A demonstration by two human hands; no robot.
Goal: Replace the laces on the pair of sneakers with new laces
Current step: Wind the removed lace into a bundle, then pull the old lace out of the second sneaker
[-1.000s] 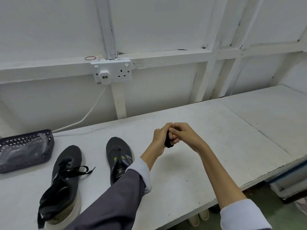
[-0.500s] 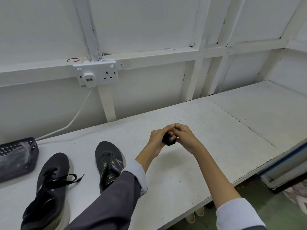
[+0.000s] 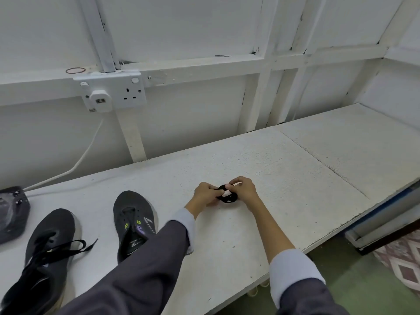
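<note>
Head view, near to far. Nearest, two grey sleeves with pale cuffs reach forward over the bench (image 3: 295,178). At lower left stands the laced sneaker (image 3: 45,246), its black lace loosened and trailing on the bench; just beside it, the bare sneaker (image 3: 134,219) shows empty eyelets. Beyond the cuffs, the left hand (image 3: 205,194) and right hand (image 3: 244,189) meet, fingers curled, each pinching one side of a small black lace coil (image 3: 227,196) held low over the bench, well apart from both sneakers. A second ago the same bundle was a tight dark wad pressed between hands held higher; now the hands sit lower and the bundle shows as open loops. Probable reading: the coil is being worked, either unwound as a new lace for the bare sneaker or wound up as the old one; the frames do not settle which. Either way, one sneaker is stripped, the other not yet. Farther back: a dark basket (image 3: 12,214) at the left edge, a white cable (image 3: 79,160), and a wall socket (image 3: 113,92).
</note>
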